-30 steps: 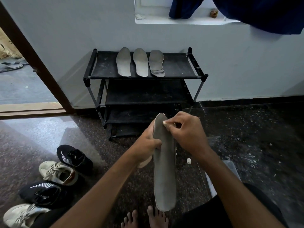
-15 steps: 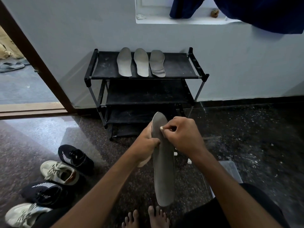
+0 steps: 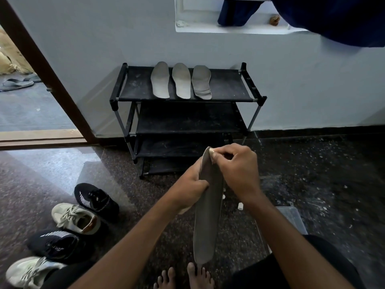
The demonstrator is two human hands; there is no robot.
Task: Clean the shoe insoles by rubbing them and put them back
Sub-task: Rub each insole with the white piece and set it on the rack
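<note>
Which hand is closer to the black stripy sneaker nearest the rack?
Left. The left hand, gripping the long grey insole, is right of that sneaker; the right hand is beyond the insole.

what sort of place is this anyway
Probably a home entryway: a black shoe rack stands against the wall beside an open doorway, and sneakers sit on the floor.

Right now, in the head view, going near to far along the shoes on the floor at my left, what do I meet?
Nearest pale sneaker → near black sneaker → beige laced sneaker → far black sneaker → sandals beyond the doorway.
</note>
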